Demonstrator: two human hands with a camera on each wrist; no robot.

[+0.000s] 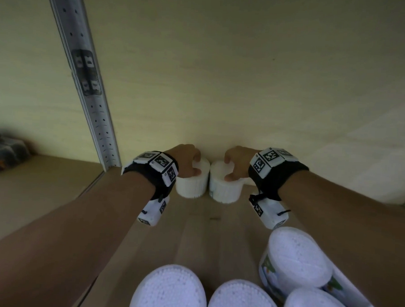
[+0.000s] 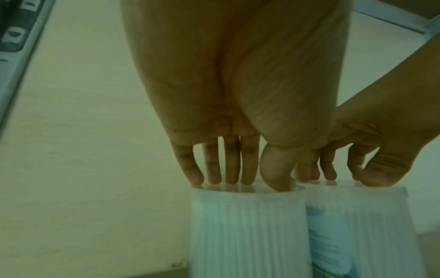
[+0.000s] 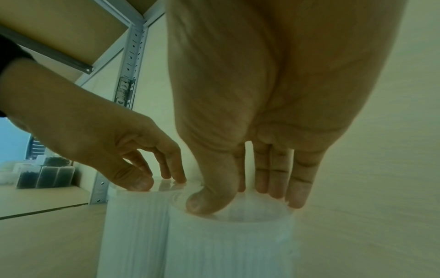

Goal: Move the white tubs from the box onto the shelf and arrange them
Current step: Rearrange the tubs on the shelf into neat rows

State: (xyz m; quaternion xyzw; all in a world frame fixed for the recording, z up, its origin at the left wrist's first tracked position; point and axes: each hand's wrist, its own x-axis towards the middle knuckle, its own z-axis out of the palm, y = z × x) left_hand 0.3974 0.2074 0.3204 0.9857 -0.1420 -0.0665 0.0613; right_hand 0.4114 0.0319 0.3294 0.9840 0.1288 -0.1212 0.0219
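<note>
Two ribbed white tubs stand side by side on the wooden shelf (image 1: 200, 225), touching the back wall. My left hand (image 1: 195, 163) reaches down onto the left tub (image 1: 192, 185), its thumb at the near edge of the lid and its fingertips at the far edge. In the same way my right hand (image 1: 228, 168) grips the right tub (image 1: 224, 189). In the left wrist view the left hand (image 2: 238, 182) has its fingertips on the clear lid of the left tub (image 2: 247, 235). The right wrist view shows the right hand (image 3: 245, 203) with its fingers over the far rim of the right tub (image 3: 228, 248).
Several more white tubs (image 1: 170, 291) crowd the near foreground, one of them (image 1: 299, 257) tilted on the others. A perforated metal upright (image 1: 90, 97) rises at the left. Dark containers (image 1: 4, 149) sit in the neighbouring bay beyond it.
</note>
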